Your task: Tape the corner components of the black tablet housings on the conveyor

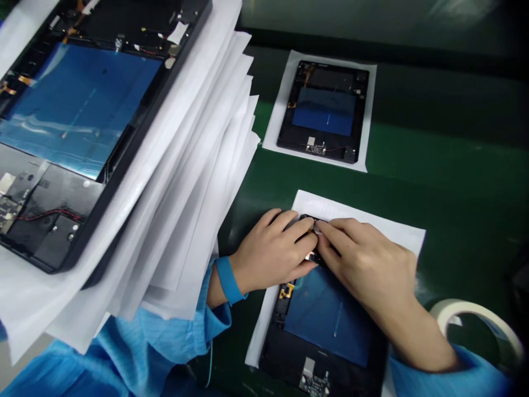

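An open tablet housing (275, 344) with a blue-filmed battery (330, 317) lies on a white sheet (355, 212) at the lower middle. At its top left corner, my left hand (275, 248), with a blue wristband (229, 280), rests with fingers bent and close together. My right hand (367, 264) reaches across the housing from the right, its thumb and index finger pinched beside the left fingertips. Both hands touch the same spot near the top edge, where a small pale piece shows between them. Whatever the left fingers press or hold is too small to name.
On the left stands a tall stack of tablet housings (82, 105) interleaved with white sheets (198, 182). Another open housing (285, 132) lies on its own sheet farther back. A roll of cream tape (481, 311) sits at the lower right on the green table (463, 182).
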